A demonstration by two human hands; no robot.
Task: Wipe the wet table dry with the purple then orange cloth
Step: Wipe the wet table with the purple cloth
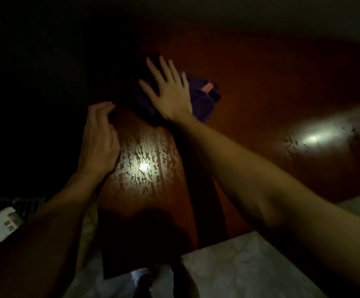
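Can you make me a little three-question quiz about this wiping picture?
1. True or false: the right hand presses flat on the purple cloth.
2. What does the left hand hold? A) an orange cloth B) nothing C) a cup
3. What shows the table is wet near the left hand?

Key: 1 true. 2 B. 3 Streaky water patches shining in the light.

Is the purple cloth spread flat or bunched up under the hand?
Bunched. The purple cloth lies in rumpled folds on the table, with the right hand pressing flat on it, fingers straight.
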